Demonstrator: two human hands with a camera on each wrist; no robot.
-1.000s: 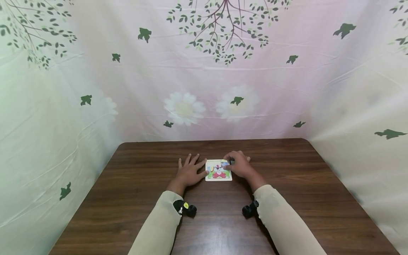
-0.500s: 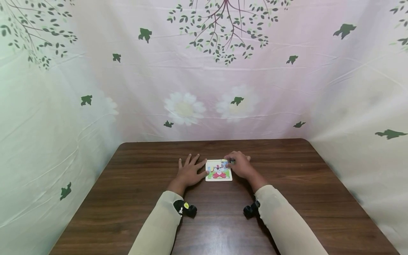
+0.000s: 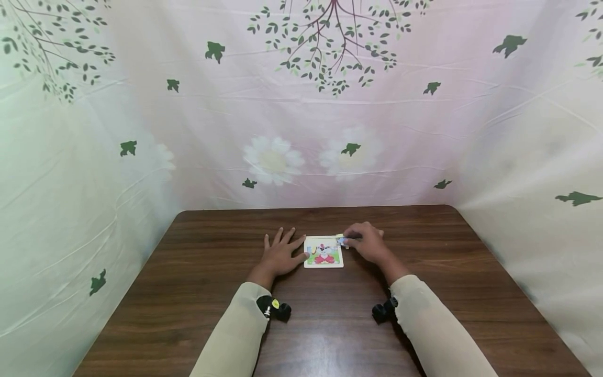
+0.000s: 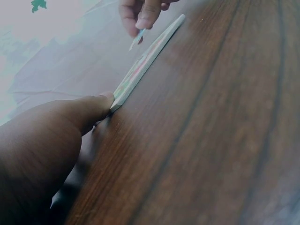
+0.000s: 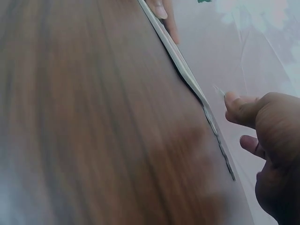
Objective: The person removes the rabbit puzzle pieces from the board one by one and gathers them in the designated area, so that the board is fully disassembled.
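Note:
A small jigsaw puzzle board (image 3: 322,255) with a white frame and a cartoon animal in red lies flat near the middle of the table. My left hand (image 3: 279,257) is spread on the table at its left side. Its thumb (image 4: 98,108) rests on the board's near left corner in the left wrist view. Over the board's far right corner, my right hand (image 3: 368,243) pinches a puzzle piece (image 3: 341,241), bluish with a pale edge, between thumb and fingers. The piece shows as a thin tilted sliver above the board in the left wrist view.
The brown wooden table (image 3: 212,309) has rounded far corners. A pale cloth backdrop (image 3: 301,115) printed with leaves, birds and flowers hangs behind it and along both sides. Dark wrist cameras (image 3: 282,312) are strapped over the light sleeves.
My right hand has lifted the puzzle piece out of the board's upper right area and shifted a little to the right with it. The left hand and the board have stayed put.

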